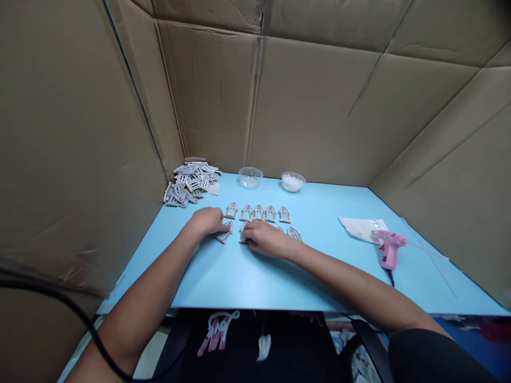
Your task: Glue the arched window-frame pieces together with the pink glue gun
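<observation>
On the blue tabletop (275, 284), the left hand (207, 219) touched one arched frame (224, 235) at its four o'clock, the right hand (264, 238) a second arched frame (241, 234) at nine; whether either gripped, I could not tell.

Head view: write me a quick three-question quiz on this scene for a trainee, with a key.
1. True or false: the glue gun lies nearer the right hand than the left hand.
2. How many arches form the back row?
3. Where on the table is the pile?
A. Front right
B. Back left
C. Back right

Key: 1. True; 2. Five; 3. B
</observation>
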Motion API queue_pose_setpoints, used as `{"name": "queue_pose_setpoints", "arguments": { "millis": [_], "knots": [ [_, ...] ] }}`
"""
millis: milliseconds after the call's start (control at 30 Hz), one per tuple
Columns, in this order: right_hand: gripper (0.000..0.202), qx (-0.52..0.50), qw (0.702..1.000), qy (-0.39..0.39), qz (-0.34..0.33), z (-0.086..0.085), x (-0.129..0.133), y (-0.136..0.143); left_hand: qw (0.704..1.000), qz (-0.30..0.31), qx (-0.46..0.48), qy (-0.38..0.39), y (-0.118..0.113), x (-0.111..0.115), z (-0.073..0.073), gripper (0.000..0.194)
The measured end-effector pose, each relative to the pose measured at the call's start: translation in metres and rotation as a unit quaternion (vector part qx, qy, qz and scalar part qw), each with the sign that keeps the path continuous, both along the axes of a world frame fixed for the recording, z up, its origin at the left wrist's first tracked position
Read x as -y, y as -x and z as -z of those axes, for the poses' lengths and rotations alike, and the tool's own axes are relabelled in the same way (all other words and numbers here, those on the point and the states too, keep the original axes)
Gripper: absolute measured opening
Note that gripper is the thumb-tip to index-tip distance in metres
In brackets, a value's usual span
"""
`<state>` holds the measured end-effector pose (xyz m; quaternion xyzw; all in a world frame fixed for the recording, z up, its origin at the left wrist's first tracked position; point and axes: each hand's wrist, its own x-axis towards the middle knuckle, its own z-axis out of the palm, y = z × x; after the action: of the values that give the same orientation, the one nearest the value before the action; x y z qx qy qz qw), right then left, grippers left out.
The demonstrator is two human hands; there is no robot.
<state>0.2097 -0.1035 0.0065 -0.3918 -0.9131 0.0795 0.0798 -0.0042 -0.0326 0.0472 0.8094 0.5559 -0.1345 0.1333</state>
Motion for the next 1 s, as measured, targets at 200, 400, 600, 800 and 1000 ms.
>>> {"name": "queue_pose_setpoints", "arguments": {
  "millis": [200,400,600,800,1000],
  "knots": [
    [0.019,-0.028,0.997,-0.029,0.062,0.002,0.001,-0.005,0.997,0.016,0.061,-0.040,-0.004,0.000,0.012,0.038],
    [0.044,-0.078,0.974,-0.060,0.204,0.014,-0.004,-0.036,0.978,0.055,0.168,-0.112,-0.015,0.000,0.030,0.057],
    [0.068,-0.060,0.966,-0.018,0.250,0.035,-0.005,-0.069,0.980,0.088,0.174,-0.050,-0.035,0.004,0.065,0.085],
    [0.064,-0.035,0.975,0.011,0.218,0.043,-0.025,-0.062,0.976,0.093,0.184,-0.073,-0.041,-0.009,0.075,0.075],
    [0.062,-0.040,0.981,-0.006,0.189,0.037,-0.067,-0.059,0.968,0.069,0.210,-0.116,-0.050,-0.041,0.074,0.065]
  ]
}}
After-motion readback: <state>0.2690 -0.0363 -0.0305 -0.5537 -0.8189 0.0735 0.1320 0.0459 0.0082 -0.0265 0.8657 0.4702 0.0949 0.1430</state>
